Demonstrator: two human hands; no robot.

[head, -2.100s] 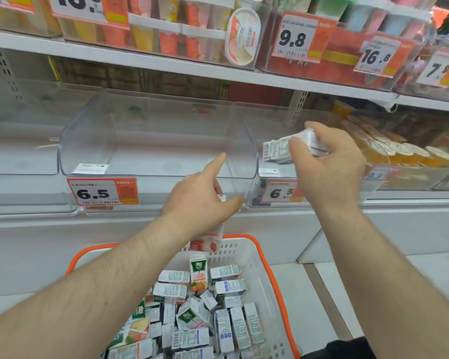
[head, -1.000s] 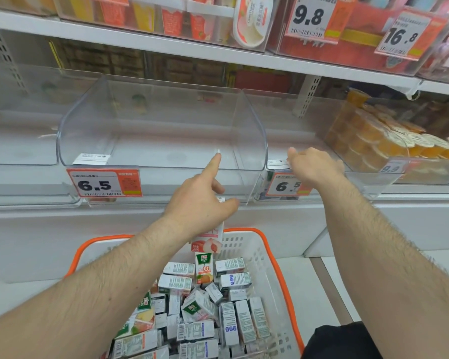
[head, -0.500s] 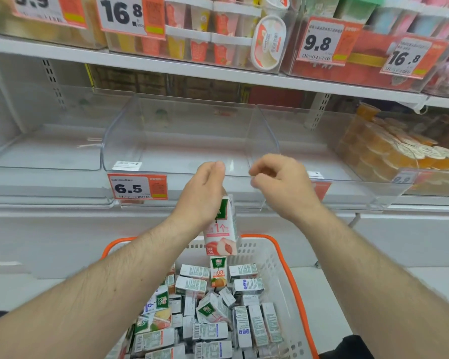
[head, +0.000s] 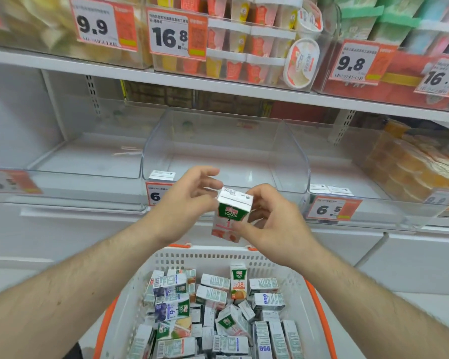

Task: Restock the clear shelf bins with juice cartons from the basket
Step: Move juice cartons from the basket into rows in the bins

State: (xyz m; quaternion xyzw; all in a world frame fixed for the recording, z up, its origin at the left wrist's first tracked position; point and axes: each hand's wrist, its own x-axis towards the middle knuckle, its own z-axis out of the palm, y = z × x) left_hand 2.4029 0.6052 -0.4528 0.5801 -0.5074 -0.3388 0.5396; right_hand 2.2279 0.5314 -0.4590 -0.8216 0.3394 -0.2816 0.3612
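Note:
A small juice carton (head: 233, 213) with a green and white top and pink bottom hangs upright above the basket, in front of the middle clear bin (head: 290, 156). My right hand (head: 270, 224) grips it, thumb on the front and fingers behind. My left hand (head: 187, 200) sits at the carton's left with loosened fingers, just touching its top corner. The white basket (head: 205, 257) with an orange rim is below, holding several more juice cartons (head: 218, 296). The middle bin and the left bin (head: 88, 164) hold no cartons.
Another clear bin (head: 347, 182) stands to the right, tagged 6.5. Farther right is a bin of orange jelly cups (head: 412, 164). The shelf above (head: 218, 86) carries yoghurt cups and boxes behind price tags. White cabinet fronts run under the bins.
My right hand left the right-hand bin without the carton it carried, came to the middle and took hold of the carton my left hand held. My left fingers have loosened.

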